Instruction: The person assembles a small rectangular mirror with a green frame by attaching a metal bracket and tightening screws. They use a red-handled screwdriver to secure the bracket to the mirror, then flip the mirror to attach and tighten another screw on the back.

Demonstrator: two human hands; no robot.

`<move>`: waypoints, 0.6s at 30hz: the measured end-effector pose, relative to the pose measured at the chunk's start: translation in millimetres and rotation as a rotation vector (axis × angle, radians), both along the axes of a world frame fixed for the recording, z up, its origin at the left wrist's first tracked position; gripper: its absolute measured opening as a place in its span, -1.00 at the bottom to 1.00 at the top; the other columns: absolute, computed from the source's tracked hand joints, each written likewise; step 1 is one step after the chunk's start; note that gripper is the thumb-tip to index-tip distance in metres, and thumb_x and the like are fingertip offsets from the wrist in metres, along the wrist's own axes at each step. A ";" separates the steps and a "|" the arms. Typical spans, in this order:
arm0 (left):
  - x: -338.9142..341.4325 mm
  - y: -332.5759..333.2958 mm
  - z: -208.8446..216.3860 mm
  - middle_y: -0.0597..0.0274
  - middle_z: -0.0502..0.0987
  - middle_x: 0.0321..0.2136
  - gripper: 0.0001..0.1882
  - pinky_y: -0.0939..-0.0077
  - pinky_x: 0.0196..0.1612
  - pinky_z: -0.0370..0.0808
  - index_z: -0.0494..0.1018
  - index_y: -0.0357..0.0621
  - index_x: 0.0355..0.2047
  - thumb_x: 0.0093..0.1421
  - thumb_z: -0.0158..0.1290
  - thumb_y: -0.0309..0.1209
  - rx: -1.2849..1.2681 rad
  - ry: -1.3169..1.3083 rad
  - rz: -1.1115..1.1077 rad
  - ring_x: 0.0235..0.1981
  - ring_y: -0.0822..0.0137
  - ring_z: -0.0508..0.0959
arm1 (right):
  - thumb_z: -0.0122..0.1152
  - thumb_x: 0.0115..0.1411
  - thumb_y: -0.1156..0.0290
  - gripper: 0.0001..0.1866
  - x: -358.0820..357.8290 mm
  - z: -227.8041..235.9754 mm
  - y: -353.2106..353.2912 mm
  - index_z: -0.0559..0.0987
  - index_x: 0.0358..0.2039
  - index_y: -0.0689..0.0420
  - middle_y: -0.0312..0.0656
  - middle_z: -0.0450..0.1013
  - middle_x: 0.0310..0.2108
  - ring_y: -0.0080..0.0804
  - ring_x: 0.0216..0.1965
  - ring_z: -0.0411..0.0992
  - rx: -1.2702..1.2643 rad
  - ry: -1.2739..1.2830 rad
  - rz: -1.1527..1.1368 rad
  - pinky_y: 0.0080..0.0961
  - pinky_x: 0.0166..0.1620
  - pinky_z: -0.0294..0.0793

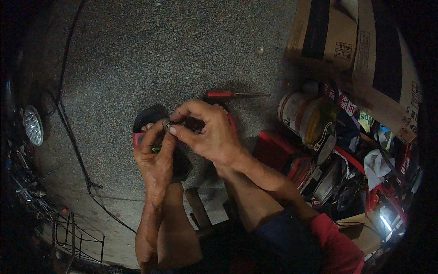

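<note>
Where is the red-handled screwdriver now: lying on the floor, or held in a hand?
Lying on the floor: the screwdriver shows whole beyond the left hand and right hand, touching neither.

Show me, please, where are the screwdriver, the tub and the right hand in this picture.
Screwdriver (229,94): head view, front end of its red handle.
Tub (297,113): head view, its pale side wall.
Right hand (211,136): head view, the back of the hand.
</note>
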State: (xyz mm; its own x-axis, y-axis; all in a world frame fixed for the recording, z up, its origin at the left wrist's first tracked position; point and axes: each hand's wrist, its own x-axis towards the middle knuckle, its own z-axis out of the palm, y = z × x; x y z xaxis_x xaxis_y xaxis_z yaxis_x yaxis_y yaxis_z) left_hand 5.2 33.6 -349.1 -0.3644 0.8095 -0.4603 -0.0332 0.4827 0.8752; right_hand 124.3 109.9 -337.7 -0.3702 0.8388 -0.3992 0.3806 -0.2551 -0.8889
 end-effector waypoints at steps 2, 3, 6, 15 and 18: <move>0.7 -0.3 -0.1 0.29 0.51 -0.38 -0.81 0.62 -0.10 0.34 0.52 -0.33 -0.24 0.10 0.09 -0.59 0.004 -0.061 0.036 -0.23 0.51 0.42 | 0.28 -0.01 0.46 -0.87 2.0 -4.5 -1.0 0.58 -0.40 0.16 -0.17 0.51 -0.39 -0.37 -0.35 0.50 -0.048 0.061 -0.013 -0.49 -0.27 0.46; 0.3 -0.6 -0.3 0.29 0.51 -0.38 -0.81 0.62 -0.11 0.35 0.52 -0.33 -0.24 0.10 0.09 -0.59 -0.004 -0.065 0.024 -0.25 0.51 0.42 | 0.28 -0.02 0.45 -0.86 4.4 -7.4 -0.2 0.58 -0.39 0.16 -0.18 0.51 -0.39 -0.37 -0.34 0.50 -0.086 0.090 0.001 -0.50 -0.26 0.46; -1.3 -1.2 1.2 0.29 0.51 -0.37 -0.82 0.61 -0.14 0.36 0.52 -0.33 -0.25 0.10 0.09 -0.59 -0.013 -0.052 -0.020 -0.27 0.50 0.42 | 0.29 -0.01 0.55 -0.84 11.6 -11.9 4.3 0.59 -0.35 0.18 -0.25 0.50 -0.41 -0.53 -0.35 0.47 -0.103 0.116 0.084 -0.63 -0.29 0.43; -0.5 -1.3 9.9 0.20 0.53 -0.34 -0.77 0.58 -0.13 0.38 0.49 -0.34 -0.19 0.12 0.08 -0.55 -0.038 0.060 -0.060 -0.24 0.44 0.46 | 0.32 -0.04 0.62 -0.83 10.1 -3.4 5.1 0.59 -0.38 0.17 -0.26 0.48 -0.41 -0.60 -0.37 0.43 -0.041 0.068 0.113 -0.67 -0.31 0.40; 0.1 -0.8 12.4 0.13 0.54 -0.34 -0.74 0.54 -0.15 0.40 0.48 -0.34 -0.18 0.08 0.08 -0.56 -0.013 0.091 -0.092 -0.27 0.38 0.50 | 0.34 -0.06 0.62 -0.82 15.6 -1.4 7.6 0.59 -0.38 0.18 -0.24 0.47 -0.39 -0.55 -0.35 0.45 0.086 0.114 0.147 -0.65 -0.29 0.41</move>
State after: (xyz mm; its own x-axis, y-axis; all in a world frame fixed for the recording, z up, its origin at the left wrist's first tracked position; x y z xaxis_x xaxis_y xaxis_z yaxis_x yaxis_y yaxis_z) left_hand 5.3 32.8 -336.7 -0.3297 0.8358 -0.4390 0.0913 0.4910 0.8664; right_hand 140.0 117.5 -339.1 -0.5302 0.8015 -0.2767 0.3037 -0.1251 -0.9445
